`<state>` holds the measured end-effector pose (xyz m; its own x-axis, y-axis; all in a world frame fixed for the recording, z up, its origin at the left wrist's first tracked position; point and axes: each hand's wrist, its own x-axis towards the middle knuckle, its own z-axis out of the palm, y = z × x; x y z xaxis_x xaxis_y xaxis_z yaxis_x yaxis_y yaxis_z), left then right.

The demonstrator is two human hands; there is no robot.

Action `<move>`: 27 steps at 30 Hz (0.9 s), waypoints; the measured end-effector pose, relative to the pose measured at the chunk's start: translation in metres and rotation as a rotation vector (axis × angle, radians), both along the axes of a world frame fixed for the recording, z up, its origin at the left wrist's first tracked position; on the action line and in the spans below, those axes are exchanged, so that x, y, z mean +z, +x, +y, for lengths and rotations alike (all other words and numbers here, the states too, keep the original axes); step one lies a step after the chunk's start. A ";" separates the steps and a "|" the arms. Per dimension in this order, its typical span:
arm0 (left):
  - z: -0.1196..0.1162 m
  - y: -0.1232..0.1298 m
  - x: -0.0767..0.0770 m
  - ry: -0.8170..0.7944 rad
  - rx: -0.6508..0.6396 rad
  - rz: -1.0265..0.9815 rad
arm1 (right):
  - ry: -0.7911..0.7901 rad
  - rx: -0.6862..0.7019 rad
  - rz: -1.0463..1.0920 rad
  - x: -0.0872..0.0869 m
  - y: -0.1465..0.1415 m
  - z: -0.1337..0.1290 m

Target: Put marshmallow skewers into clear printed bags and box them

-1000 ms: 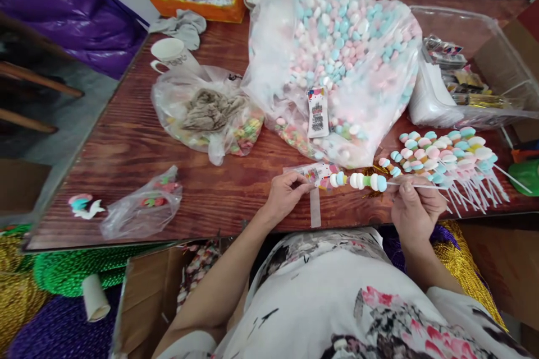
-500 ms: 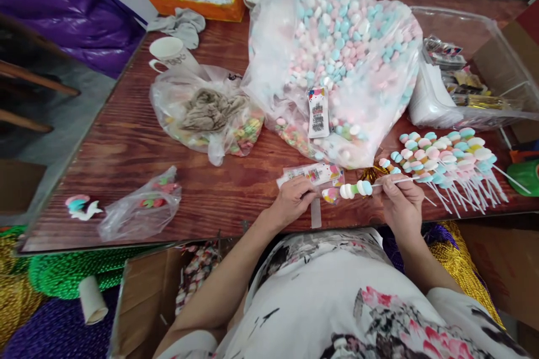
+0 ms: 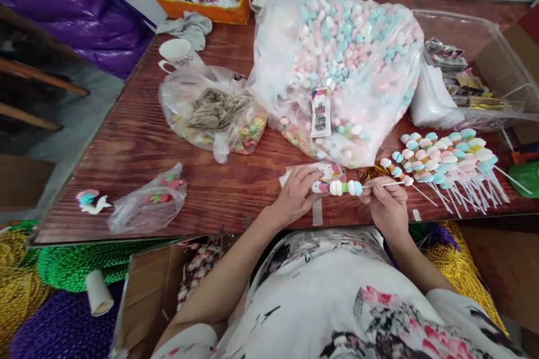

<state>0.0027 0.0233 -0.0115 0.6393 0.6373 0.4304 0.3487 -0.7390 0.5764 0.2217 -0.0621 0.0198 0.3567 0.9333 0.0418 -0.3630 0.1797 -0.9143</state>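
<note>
My right hand [image 3: 389, 202] is closed around the white stick of a marshmallow skewer [image 3: 345, 188], held level with its sweets pointing left. White, green and blue pieces show on it. My left hand [image 3: 297, 196] is closed at the skewer's left end, where a small colourfully printed clear bag [image 3: 320, 186] sits between its fingertips; how far the bag covers the sweets I cannot tell. Beneath the left fingers lie flat printed bags [image 3: 332, 170]. To the right, a pile of finished marshmallow skewers [image 3: 450, 160] lies with sticks toward me.
A large clear bag of pastel marshmallows [image 3: 341, 39] fills the back, with a stack of printed labels [image 3: 320, 113] on it. Left are a candy bag with a brown cloth [image 3: 217, 109], a white mug [image 3: 176, 51] and a small plastic bag [image 3: 149, 202]. A clear bin [image 3: 484, 22] stands right.
The skewer and my right hand have moved left, bringing the sweets up to my left fingers and the printed bag. The view has shifted slightly.
</note>
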 end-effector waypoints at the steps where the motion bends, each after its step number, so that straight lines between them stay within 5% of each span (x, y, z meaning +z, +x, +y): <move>1: 0.000 0.001 -0.001 -0.019 -0.039 0.012 | 0.024 -0.021 -0.028 0.000 -0.001 0.000; 7: -0.006 0.003 -0.003 -0.075 -0.034 0.156 | 0.112 -0.106 -0.341 -0.009 0.001 -0.003; 14: -0.013 0.006 0.006 -0.008 0.182 0.196 | 0.030 -0.131 -0.227 -0.009 -0.002 0.001; 18: -0.015 0.011 0.008 -0.196 0.177 0.191 | 0.066 -0.132 -0.225 -0.010 -0.003 0.001; 23: -0.021 0.015 0.007 -0.534 0.003 0.092 | 0.141 -0.089 -0.302 -0.013 0.003 0.001; 27: -0.026 0.020 0.008 -0.633 -0.048 0.009 | 0.221 -0.072 -0.351 -0.016 0.002 0.004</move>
<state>0.0224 -0.0022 -0.0032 0.6753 0.7371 -0.0261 0.3303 -0.2706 0.9043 0.2236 -0.0582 0.0040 0.3492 0.8613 0.3690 -0.0155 0.3991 -0.9168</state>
